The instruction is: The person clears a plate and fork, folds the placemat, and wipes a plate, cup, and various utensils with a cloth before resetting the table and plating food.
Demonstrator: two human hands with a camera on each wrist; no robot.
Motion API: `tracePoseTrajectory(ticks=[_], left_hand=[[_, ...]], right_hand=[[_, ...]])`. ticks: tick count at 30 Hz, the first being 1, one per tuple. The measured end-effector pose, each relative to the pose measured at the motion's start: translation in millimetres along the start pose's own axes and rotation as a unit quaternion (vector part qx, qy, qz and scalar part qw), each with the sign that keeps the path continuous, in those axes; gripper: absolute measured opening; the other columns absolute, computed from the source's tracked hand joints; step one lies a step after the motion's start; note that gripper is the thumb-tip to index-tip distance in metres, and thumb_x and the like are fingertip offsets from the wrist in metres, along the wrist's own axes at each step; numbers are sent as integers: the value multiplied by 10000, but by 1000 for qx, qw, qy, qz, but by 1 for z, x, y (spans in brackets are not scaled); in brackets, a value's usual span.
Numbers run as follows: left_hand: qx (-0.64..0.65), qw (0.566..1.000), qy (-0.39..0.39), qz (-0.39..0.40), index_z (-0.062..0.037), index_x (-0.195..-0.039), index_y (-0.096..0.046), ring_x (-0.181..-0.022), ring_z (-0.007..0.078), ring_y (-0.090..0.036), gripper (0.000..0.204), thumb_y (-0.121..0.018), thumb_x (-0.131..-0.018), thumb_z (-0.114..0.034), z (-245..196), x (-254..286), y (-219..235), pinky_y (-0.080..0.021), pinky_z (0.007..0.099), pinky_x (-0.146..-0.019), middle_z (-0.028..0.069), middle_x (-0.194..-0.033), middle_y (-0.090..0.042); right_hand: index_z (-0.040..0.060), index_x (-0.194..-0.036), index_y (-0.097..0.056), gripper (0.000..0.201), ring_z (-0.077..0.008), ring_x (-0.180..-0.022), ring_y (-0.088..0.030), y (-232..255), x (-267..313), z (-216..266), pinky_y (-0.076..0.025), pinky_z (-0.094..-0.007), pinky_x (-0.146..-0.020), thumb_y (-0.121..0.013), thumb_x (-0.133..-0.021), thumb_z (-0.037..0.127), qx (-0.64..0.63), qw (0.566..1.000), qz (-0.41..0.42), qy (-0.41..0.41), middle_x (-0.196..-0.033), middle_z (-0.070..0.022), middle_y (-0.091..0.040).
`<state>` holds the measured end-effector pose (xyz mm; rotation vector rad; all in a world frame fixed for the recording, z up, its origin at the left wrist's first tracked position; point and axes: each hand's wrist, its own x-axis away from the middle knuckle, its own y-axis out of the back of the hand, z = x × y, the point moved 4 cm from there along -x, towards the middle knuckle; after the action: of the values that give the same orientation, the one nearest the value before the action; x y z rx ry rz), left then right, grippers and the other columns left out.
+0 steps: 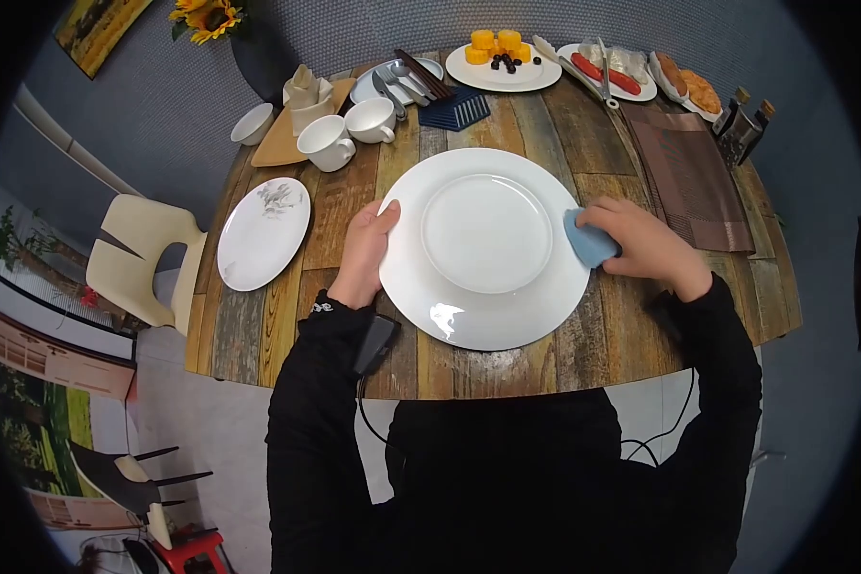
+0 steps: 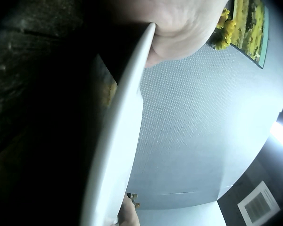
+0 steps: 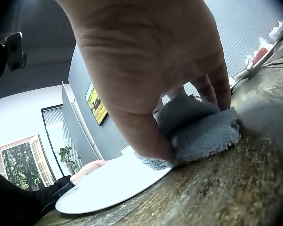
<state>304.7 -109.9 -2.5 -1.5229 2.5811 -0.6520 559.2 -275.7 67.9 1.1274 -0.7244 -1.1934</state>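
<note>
A large white round plate (image 1: 488, 234) is held above the wooden table, its ringed face toward the head camera. My left hand (image 1: 362, 251) grips its left rim, thumb on the face and fingers behind; the left wrist view shows the plate (image 2: 118, 136) edge-on under the hand (image 2: 179, 28). At the right rim, my right hand (image 1: 646, 239) pinches a folded blue-grey cloth (image 1: 589, 239) against the edge. In the right wrist view the cloth (image 3: 203, 134) lies bunched between the thumb and fingers of the hand (image 3: 151, 66), touching the plate's rim (image 3: 108, 188).
An oval plate (image 1: 264, 234) lies at left. Behind it are two white cups (image 1: 326, 143), a tray of cutlery (image 1: 397, 81) and a blue trivet (image 1: 454, 110). Fruit (image 1: 503, 48) and sausage plates (image 1: 614, 72) stand at the back; a brown placemat (image 1: 689, 177) and bottles (image 1: 741, 131) are right.
</note>
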Motion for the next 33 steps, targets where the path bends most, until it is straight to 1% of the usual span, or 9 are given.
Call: tracePoseTrajectory(ticks=[6, 8, 9, 11, 12, 15, 19, 28, 33], left_hand=[[-18, 1000, -6, 5, 52, -984, -506, -697, 142, -592, 222, -445, -884, -137, 2, -3, 6, -490, 263, -622, 103, -863, -600], [-15, 1000, -5, 11, 52, -984, -505, -699, 142, -592, 222, -445, -884, -138, 2, -2, 4, -490, 263, -622, 104, -865, -600], [-12, 1000, -7, 15, 52, -983, -505, -700, 142, -592, 223, -445, -884, -139, 1, -2, 3, -490, 264, -622, 105, -866, -599], [-10, 1000, -6, 14, 50, -980, -504, -697, 142, -591, 221, -446, -884, -140, 1, -1, 2, -489, 263, -620, 105, -863, -599], [-10, 1000, -5, 14, 49, -977, -503, -695, 141, -591, 220, -447, -884, -142, 0, -1, 1, -489, 263, -619, 105, -859, -599], [-20, 1000, -6, 10, 49, -984, -499, -694, 142, -590, 225, -450, -884, -147, 2, -3, 6, -488, 263, -618, 105, -858, -599], [-15, 1000, -6, -5, 48, -985, -496, -694, 143, -590, 228, -454, -883, -151, 5, -6, 11, -488, 263, -618, 104, -856, -599], [-6, 1000, -3, 9, 48, -1012, -494, -724, 152, -595, 239, -445, -887, -150, 3, -3, 6, -491, 270, -647, 112, -887, -597], [-7, 1000, -6, 11, 53, -1016, -492, -740, 159, -599, 238, -435, -888, -139, 1, -1, 5, -494, 275, -658, 116, -897, -597]], right_hand=[[75, -987, -517, 435, -286, -912, -499, 8, 10, 2, -408, -336, -803, -632, -569, 33, -27, 995, 96, 8, -956, -82, -534], [78, -1023, -524, 443, -269, -946, -503, 10, 8, -6, -412, -313, -812, -605, -591, 23, -136, 970, 203, 2, -964, -88, -547], [78, -1023, -524, 443, -269, -946, -503, 11, 4, -8, -412, -313, -812, -605, -591, 23, -136, 970, 203, 1, -964, -88, -547], [73, -1069, -513, 464, -254, -976, -503, 16, -8, -18, -413, -298, -821, -581, -612, 21, -187, 975, 101, -59, -1009, -101, -542], [58, -1056, -506, 415, -264, -974, -502, 16, -15, -22, -414, -311, -820, -553, -647, -1, -155, 987, 23, -21, -1022, -116, -519], [50, -1042, -499, 383, -275, -973, -502, 7, -32, -20, -412, -334, -826, -526, -670, -35, -71, 995, -68, 8, -1041, -115, -492], [48, -1009, -492, 362, -288, -1023, -453, -16, -38, -15, -365, -346, -878, -482, -670, -77, -56, 995, -85, -2, -1047, -120, -469], [77, -992, -513, 384, -251, -1054, -431, -17, -21, 13, -324, -328, -920, -552, -635, -56, -238, 965, 81, 78, -1068, -86, -449], [79, -979, -527, 433, -271, -1028, -452, -20, -14, 33, -352, -328, -889, -540, -575, -77, -234, 959, 95, 129, -1062, -92, -466]])
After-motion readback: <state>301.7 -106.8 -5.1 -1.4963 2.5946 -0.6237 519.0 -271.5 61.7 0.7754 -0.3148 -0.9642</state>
